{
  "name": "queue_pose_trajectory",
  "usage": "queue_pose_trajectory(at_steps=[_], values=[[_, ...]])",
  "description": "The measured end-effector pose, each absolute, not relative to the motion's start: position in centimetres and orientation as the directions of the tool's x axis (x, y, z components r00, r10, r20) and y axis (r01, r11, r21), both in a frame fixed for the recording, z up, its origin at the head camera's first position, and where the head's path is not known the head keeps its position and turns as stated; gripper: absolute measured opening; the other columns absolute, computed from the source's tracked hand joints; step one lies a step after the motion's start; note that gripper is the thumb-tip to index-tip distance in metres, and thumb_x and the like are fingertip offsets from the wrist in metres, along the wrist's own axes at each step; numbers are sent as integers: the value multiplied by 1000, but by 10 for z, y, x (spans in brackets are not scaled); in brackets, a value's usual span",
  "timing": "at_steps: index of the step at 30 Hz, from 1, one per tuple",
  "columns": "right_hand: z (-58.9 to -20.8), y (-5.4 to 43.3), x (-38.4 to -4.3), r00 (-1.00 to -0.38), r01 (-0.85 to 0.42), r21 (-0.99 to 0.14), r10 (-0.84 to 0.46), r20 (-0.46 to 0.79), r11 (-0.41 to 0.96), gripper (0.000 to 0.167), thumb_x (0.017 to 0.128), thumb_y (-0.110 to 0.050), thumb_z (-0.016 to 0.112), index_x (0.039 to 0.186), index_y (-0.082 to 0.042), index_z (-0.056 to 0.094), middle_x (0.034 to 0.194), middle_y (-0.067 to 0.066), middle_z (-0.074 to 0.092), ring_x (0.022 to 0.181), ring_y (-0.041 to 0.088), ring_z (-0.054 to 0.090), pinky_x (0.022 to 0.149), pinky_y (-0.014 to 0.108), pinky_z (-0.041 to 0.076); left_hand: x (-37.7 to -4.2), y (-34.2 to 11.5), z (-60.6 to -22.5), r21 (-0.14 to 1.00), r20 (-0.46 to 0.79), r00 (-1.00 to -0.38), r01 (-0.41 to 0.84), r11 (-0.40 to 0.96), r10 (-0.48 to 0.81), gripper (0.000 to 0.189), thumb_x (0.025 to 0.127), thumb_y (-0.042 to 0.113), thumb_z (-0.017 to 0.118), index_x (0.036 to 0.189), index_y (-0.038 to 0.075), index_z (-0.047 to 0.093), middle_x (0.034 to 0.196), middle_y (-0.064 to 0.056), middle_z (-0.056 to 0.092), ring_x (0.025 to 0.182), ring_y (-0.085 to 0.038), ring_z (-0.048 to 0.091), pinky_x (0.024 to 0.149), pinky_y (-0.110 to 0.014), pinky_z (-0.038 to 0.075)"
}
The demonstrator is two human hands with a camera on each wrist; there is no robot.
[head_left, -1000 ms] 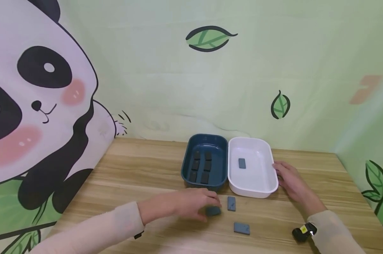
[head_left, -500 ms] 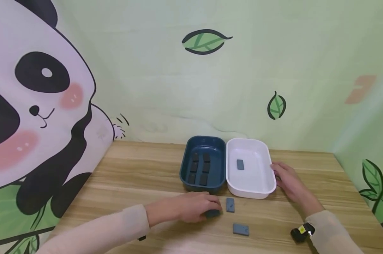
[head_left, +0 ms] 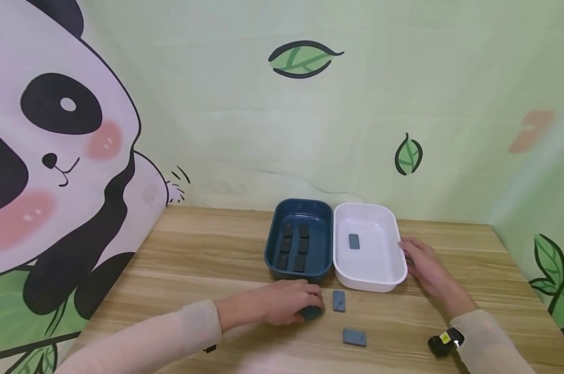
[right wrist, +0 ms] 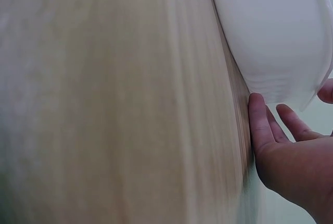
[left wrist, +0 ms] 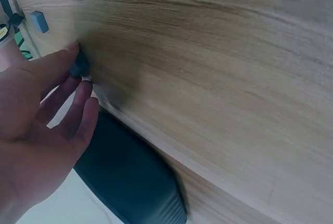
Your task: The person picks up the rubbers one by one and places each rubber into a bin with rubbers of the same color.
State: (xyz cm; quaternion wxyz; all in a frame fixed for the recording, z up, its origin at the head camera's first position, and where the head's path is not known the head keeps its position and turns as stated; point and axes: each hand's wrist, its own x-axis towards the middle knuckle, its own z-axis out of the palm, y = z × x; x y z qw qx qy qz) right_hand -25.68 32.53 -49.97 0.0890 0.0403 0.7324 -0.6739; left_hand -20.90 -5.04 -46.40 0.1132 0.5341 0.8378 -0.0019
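Observation:
Between the thumb and fingers of my left hand [head_left: 288, 302] is a small blue-grey rectangular block [head_left: 312, 312], partly covered by the fingers in the head view. In the left wrist view the thumb and a fingertip pinch this block [left wrist: 79, 65] close over the table. My right hand [head_left: 424, 265] touches the right side of a white tray [head_left: 370, 284], its thumb near the rim. Its fingers reach fairly straight along the tray's outer wall in the right wrist view. A blue-grey block [head_left: 354, 241] lies inside the white tray.
Left of the white tray and right against it stands a dark blue tray [head_left: 271, 244], with several dark blocks [head_left: 303, 245] in two columns. Two more blue-grey blocks lie on the wooden table [head_left: 207, 244]: an upright-lying block [head_left: 339, 301] and a sideways block [head_left: 354, 337].
My left hand has moved slightly right and its fingers have closed over the blue-grey block, covering more of it. The right hand stays at the white tray; the head view has shifted a little.

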Motion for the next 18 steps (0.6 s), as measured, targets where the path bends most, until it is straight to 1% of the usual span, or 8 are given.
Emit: queue_pose_trajectory(at_steps=[2, 5, 7, 11, 13, 18], values=[[-500, 326, -258, -980, 182, -979, -64, -188, 92, 60, 114, -27, 46, 157, 12, 31, 138, 17, 56, 108, 3, 59, 92, 24, 57, -210, -51, -464, 122, -190, -406, 894, 432, 894, 42, 95, 26, 83, 135, 23, 70, 135, 8, 61, 123, -7, 58, 103, -22, 49], [-502, 326, -258, -979, 187, -978, -64, -193, 93, 61, 114, -28, 47, 157, 12, 31, 139, 17, 56, 108, 3, 60, 92, 24, 57, -209, -51, -463, 135, -186, -410, 890, 436, 893, 41, 95, 35, 82, 132, 22, 71, 132, 8, 61, 120, -7, 59, 100, -21, 51], [-502, 326, -258, -979, 186, -978, -65, -193, 97, 61, 114, -29, 46, 158, 12, 31, 143, 21, 53, 109, 3, 60, 92, 24, 57, -207, -49, -461, 155, -179, -412, 885, 439, 894, 41, 95, 40, 80, 131, 22, 72, 128, 8, 61, 116, -5, 58, 97, -19, 51], [-501, 325, -258, -982, 170, -981, -68, -177, 93, 62, 114, -30, 46, 156, 13, 32, 138, 18, 57, 109, 3, 61, 93, 24, 57, -205, -43, -456, 182, -136, -398, 890, 418, 907, 44, 95, 48, 78, 130, 21, 74, 120, 9, 61, 104, 0, 56, 88, -13, 49], [-500, 324, -258, -983, 165, -982, -69, -171, 91, 61, 114, -30, 46, 156, 13, 33, 135, 16, 59, 108, 3, 61, 93, 24, 57, -204, -39, -452, 192, -111, -385, 896, 400, 916, 46, 95, 50, 77, 130, 21, 74, 118, 9, 62, 101, 2, 55, 86, -12, 48], [-501, 325, -257, -983, 165, -982, -65, -171, 89, 60, 114, -29, 45, 155, 13, 33, 130, 11, 61, 108, 4, 61, 92, 25, 58, -203, -23, -438, 230, -48, -362, 903, 363, 931, 49, 93, 53, 77, 129, 20, 74, 119, 10, 64, 100, 3, 58, 89, -11, 48]])
